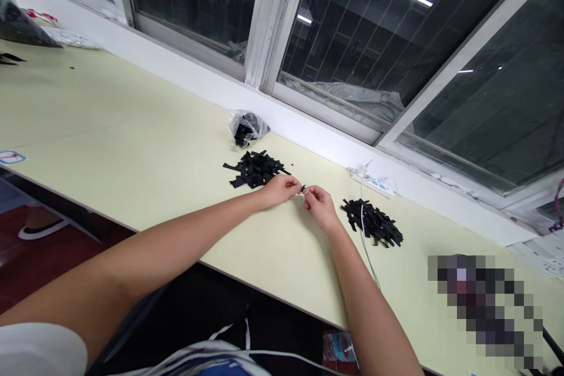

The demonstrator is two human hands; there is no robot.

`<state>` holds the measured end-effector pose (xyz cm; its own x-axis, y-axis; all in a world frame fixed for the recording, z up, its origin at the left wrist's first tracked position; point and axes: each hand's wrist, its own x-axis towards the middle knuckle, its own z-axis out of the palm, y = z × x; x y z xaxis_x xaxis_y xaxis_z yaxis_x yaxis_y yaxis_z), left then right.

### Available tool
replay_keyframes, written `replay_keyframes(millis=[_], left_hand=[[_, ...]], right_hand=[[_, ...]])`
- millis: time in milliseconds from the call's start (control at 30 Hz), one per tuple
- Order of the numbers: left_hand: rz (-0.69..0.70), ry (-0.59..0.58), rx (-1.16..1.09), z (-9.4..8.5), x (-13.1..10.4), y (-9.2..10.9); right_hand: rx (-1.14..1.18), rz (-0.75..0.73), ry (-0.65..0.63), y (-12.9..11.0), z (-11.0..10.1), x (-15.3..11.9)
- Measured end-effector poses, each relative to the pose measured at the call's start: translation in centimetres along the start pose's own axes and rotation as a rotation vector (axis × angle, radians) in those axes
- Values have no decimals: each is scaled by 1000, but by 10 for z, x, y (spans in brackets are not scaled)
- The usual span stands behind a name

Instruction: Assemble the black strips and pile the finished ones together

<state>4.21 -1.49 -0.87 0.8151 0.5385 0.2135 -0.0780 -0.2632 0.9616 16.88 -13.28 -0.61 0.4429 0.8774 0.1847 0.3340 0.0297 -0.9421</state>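
Observation:
My left hand (279, 188) and my right hand (320, 204) meet above the pale yellow table (132, 147), fingertips pinching one small black piece (304, 188) between them. Just behind my left hand lies a pile of black strips (254, 168). A second pile of black strips (372, 221) rests to the right of my right hand. Both forearms reach in from the lower edge of the view.
A clear plastic bag with black pieces (245, 127) sits by the window sill. A white power strip (373, 183) lies near the wall, its cable (365, 241) running off the table's front edge. Dark windows line the back. A blurred patch covers the lower right.

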Motion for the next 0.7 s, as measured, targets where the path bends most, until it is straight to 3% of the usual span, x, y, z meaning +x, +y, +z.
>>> replay_keyframes(millis=[267,433,533,700], left_hand=[[-78,70,-25,-2,5,-2],[-126,99,-40,-4,3,2],[-111,65,9,-2,-1,8],[-112,53,-67,3,-3,10]], right_hand=[[109,49,20,-5,-3,-2],[167,42,-129,-19,-1,-10],[132,26,-163,-19,2,-10],[-28,15,-97,-9,0,-5]])
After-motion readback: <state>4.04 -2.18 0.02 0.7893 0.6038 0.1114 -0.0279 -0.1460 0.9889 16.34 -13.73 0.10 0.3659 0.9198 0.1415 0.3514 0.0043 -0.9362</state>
